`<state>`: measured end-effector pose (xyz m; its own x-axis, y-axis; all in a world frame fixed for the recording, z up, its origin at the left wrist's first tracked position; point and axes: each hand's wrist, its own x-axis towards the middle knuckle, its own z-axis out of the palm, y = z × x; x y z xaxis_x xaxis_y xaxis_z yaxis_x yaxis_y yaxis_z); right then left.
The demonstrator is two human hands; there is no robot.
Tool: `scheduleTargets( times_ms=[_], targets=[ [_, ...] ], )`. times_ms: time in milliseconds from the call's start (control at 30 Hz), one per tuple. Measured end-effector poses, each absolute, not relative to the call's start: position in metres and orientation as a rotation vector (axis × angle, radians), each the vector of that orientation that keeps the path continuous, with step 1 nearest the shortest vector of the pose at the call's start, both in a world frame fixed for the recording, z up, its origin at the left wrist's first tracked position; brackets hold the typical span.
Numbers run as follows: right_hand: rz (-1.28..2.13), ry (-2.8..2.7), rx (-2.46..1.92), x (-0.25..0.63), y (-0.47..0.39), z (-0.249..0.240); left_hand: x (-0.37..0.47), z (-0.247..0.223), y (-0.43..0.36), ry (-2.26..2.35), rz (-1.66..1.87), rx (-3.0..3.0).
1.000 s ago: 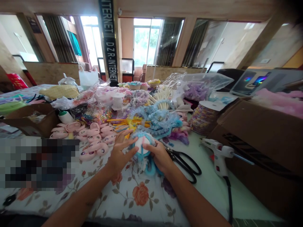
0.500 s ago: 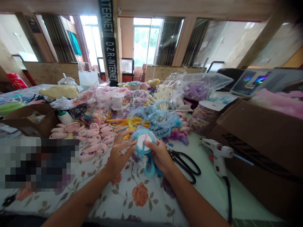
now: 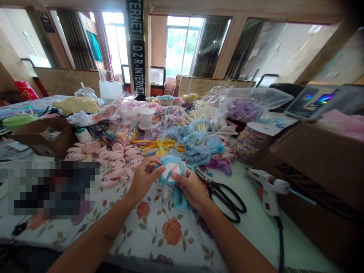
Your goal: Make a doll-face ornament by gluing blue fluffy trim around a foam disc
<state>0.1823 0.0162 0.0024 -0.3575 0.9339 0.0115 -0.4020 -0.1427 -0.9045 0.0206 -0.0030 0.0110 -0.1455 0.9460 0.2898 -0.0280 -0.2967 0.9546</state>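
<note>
A fluffy blue piece with a white round disc (image 3: 171, 171) is held between both hands above the flowered cloth. My left hand (image 3: 144, 176) grips its left edge with thumb and fingers. On the right side, my right hand (image 3: 192, 185) pinches it, the thumb lying on the disc near a pink strip and a blue strip. A blue fuzzy loop (image 3: 179, 199) hangs below the disc. Black-handled scissors (image 3: 224, 195) lie just right of my right hand. Behind the hands are blue lace (image 3: 196, 142) and yellow sticks (image 3: 159, 146).
Pink doll-face pieces (image 3: 118, 176) lie at the left, near a small open carton (image 3: 45, 138). To the right are a white glue gun (image 3: 270, 189), a yarn spool (image 3: 253, 142) and a large brown box (image 3: 313, 170). Plastic bags and trimmings fill the back.
The view has shifted, so most things appear slightly farther right. Both hands still hold the blue piece; my left fingers sit a little differently on its edge.
</note>
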Motion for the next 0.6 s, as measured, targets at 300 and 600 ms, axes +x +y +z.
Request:
scheduleTargets(
  times_ms=[300, 600],
  targets=[
    [1.708, -1.109, -0.759, 0.182, 0.018, -0.004, 0.016, 0.019, -0.003, 1.034, 1.488, 1.188],
    [1.779, -1.103, -0.730, 0.183, 0.013, 0.000, 0.018, 0.022, -0.005, 1.031, 1.471, 1.121]
  ],
)
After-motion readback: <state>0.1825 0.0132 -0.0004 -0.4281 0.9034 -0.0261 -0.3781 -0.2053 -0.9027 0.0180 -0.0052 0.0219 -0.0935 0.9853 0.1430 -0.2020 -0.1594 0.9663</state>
